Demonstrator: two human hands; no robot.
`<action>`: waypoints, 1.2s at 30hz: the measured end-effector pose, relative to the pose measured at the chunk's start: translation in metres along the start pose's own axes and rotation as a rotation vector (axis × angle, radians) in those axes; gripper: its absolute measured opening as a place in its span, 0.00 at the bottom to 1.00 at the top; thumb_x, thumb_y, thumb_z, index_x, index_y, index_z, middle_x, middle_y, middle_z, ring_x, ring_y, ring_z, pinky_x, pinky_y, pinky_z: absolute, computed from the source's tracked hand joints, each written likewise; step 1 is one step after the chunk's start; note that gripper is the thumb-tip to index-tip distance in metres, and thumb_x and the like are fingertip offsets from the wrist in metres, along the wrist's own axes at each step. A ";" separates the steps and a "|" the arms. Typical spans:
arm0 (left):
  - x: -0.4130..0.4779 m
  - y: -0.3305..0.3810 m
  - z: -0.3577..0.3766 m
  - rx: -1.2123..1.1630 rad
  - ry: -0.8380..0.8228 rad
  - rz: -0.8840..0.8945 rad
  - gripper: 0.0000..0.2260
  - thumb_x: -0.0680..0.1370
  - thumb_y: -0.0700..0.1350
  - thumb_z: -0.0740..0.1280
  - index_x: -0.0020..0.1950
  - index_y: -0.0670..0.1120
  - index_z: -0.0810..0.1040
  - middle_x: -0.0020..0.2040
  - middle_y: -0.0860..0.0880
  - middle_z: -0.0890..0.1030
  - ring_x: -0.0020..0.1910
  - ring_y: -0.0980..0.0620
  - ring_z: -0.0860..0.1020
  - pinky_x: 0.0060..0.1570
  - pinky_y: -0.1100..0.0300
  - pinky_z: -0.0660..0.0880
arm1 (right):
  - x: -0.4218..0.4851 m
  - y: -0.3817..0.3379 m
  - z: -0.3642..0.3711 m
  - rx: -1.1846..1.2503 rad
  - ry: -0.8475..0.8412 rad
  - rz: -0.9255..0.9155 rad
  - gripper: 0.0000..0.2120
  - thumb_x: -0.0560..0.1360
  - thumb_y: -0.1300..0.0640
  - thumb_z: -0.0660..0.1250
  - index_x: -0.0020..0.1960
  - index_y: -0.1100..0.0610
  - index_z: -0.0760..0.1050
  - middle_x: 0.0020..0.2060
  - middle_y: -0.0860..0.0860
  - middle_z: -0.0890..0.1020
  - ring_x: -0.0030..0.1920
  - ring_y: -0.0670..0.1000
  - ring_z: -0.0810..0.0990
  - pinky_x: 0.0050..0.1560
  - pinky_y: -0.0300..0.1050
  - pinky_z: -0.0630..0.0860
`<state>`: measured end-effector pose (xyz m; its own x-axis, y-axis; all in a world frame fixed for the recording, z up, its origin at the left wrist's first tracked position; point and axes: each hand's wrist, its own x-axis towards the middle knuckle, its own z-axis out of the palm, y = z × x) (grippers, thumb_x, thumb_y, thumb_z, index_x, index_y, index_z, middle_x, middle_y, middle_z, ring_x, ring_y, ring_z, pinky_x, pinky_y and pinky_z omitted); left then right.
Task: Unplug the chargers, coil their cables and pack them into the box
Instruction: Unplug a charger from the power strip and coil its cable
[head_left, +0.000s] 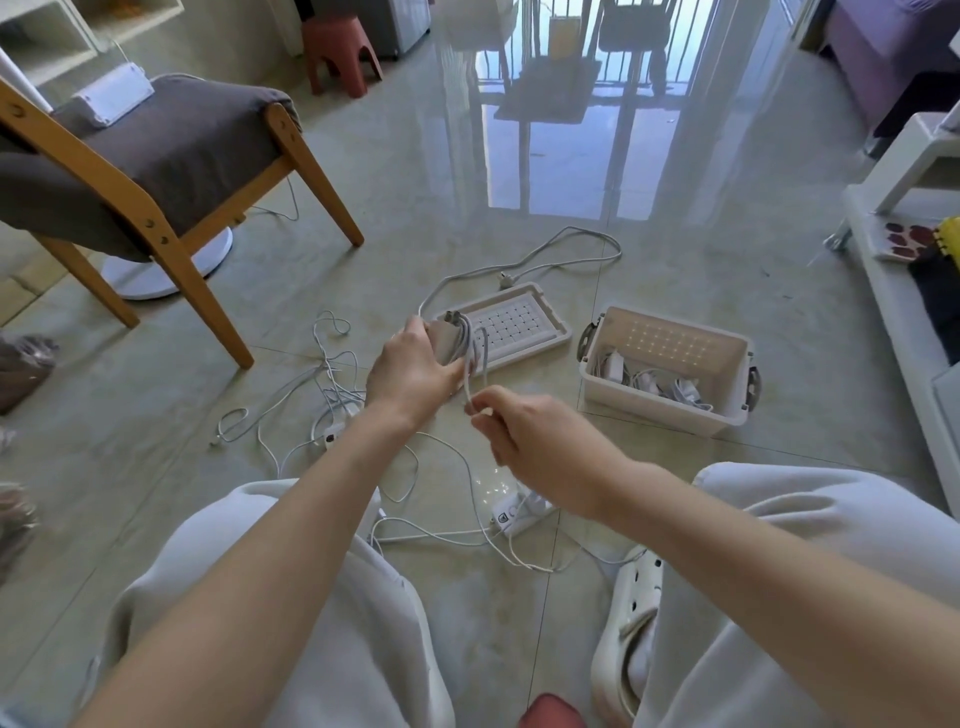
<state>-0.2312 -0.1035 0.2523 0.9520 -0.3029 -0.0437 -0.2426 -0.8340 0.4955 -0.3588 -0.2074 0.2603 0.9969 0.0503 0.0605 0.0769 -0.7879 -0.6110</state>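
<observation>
One charger: light, rigid brick; gripped in left hand.
Cable: thin, limp, springy; pinched near end by right hand.

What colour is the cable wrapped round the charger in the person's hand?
White; the cable shows best in the head view.

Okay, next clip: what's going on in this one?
A seated person is coiling a charger's cable. The left hand grips the white charger with loops wound round it, while the right hand pinches the cable just below. The open box on the floor to the right holds a few packed chargers; its lid lies beside it. Loose cables lie tangled to the left, and a power strip sits near the knees.
</observation>
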 end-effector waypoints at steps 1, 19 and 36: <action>0.001 0.003 0.001 -0.122 -0.026 -0.043 0.23 0.71 0.57 0.72 0.54 0.41 0.73 0.49 0.42 0.79 0.48 0.43 0.78 0.47 0.50 0.77 | -0.002 -0.002 0.006 0.011 -0.019 -0.008 0.15 0.82 0.53 0.51 0.60 0.60 0.70 0.42 0.56 0.81 0.39 0.57 0.79 0.44 0.53 0.75; -0.008 0.010 -0.031 -1.087 -0.817 -0.191 0.14 0.75 0.44 0.63 0.58 0.38 0.74 0.47 0.40 0.79 0.39 0.50 0.81 0.41 0.60 0.80 | 0.023 0.043 0.004 0.097 -0.259 0.213 0.11 0.81 0.55 0.55 0.46 0.56 0.73 0.34 0.41 0.71 0.34 0.39 0.68 0.35 0.28 0.65; -0.006 -0.009 -0.022 0.050 -0.567 0.136 0.22 0.68 0.46 0.76 0.60 0.49 0.74 0.45 0.53 0.77 0.37 0.57 0.76 0.33 0.66 0.73 | 0.030 0.054 -0.011 -0.244 0.051 0.136 0.15 0.81 0.53 0.52 0.52 0.54 0.77 0.48 0.53 0.81 0.47 0.55 0.78 0.48 0.50 0.74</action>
<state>-0.2304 -0.0841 0.2668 0.6661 -0.5970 -0.4470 -0.3772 -0.7867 0.4887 -0.3254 -0.2556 0.2379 0.9952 -0.0922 0.0342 -0.0703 -0.9101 -0.4085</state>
